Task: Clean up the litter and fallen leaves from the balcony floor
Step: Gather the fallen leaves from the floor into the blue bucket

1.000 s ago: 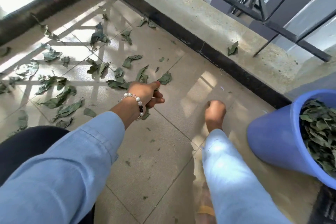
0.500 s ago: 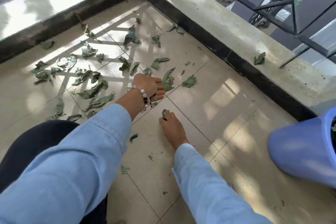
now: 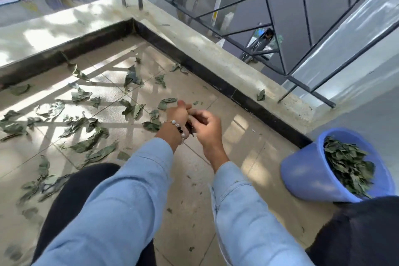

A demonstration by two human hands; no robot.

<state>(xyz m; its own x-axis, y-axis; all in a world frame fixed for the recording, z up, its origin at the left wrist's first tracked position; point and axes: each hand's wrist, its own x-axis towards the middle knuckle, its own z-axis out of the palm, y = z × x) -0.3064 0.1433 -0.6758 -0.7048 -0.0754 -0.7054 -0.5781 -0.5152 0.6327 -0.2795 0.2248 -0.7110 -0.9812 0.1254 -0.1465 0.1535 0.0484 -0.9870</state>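
Observation:
Dry green leaves (image 3: pixel 86 129) lie scattered over the tiled balcony floor (image 3: pixel 237 136), mostly to the left of my hands. Both hands meet just above the floor near the middle. My left hand (image 3: pixel 178 114), with a bead bracelet on its wrist, grips a small bunch of dark leaves (image 3: pixel 191 128). My right hand (image 3: pixel 206 125) is curled against the same bunch, its thumb and fingers pinching a leaf there. A blue bucket (image 3: pixel 302 177) stands tilted at the right, filled with leaves (image 3: pixel 345 166).
A low concrete ledge (image 3: pixel 216 49) with a dark base strip borders the floor at the back and right, and a single leaf (image 3: pixel 260 95) lies on it. Black metal railing (image 3: pixel 237 17) rises above the ledge. My dark-clad knees fill both lower corners.
My right hand lifted off the floor with a leaf and came up to my left hand. The view tilted up, and the bucket's inside is in sight again.

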